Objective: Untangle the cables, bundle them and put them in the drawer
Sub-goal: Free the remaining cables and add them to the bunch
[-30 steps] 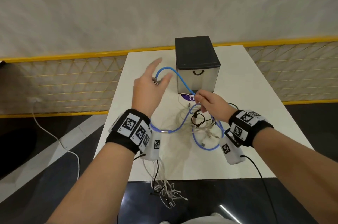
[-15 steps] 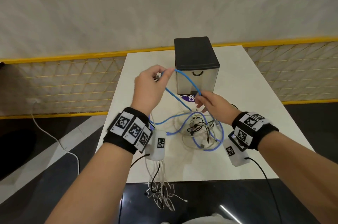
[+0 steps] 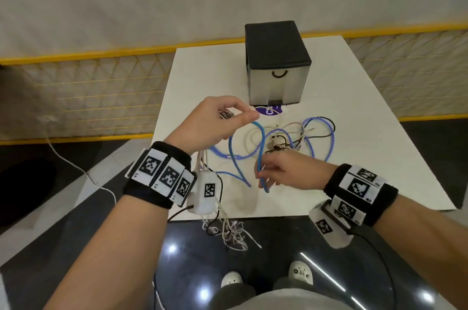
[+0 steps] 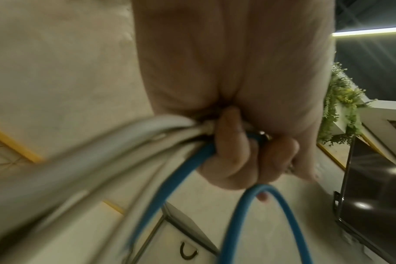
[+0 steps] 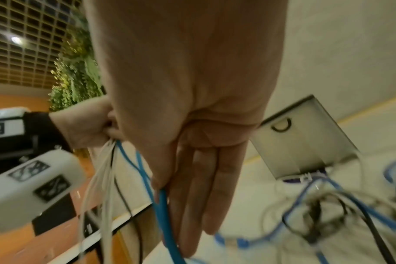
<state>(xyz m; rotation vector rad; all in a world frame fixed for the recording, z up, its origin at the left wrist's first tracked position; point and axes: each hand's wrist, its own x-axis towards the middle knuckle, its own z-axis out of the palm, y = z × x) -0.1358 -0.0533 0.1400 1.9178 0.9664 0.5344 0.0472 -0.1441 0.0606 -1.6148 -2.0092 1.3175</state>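
A tangle of blue, white and black cables (image 3: 286,137) lies on the white table (image 3: 367,157), in front of a small black-topped drawer box (image 3: 277,64) whose drawer is closed. My left hand (image 3: 240,117) is raised above the table's left side. Its fingers (image 4: 233,160) curl round a blue cable (image 4: 185,171) and a bunch of white cables (image 4: 124,139). The blue cable (image 3: 260,142) hangs in a loop down to my right hand (image 3: 263,178), which pinches it (image 5: 163,205) between thumb and fingers near the table's front edge.
A purple round sticker (image 3: 269,110) lies at the foot of the drawer box. White cable ends (image 3: 228,231) dangle over the table's front edge. A yellow mesh fence (image 3: 88,96) runs behind and beside the table. A white cord (image 3: 76,170) lies on the floor at the left.
Both hands have come down and toward me. My right hand has slid along the blue cable to the table's front edge, and the loop between the hands has grown longer.
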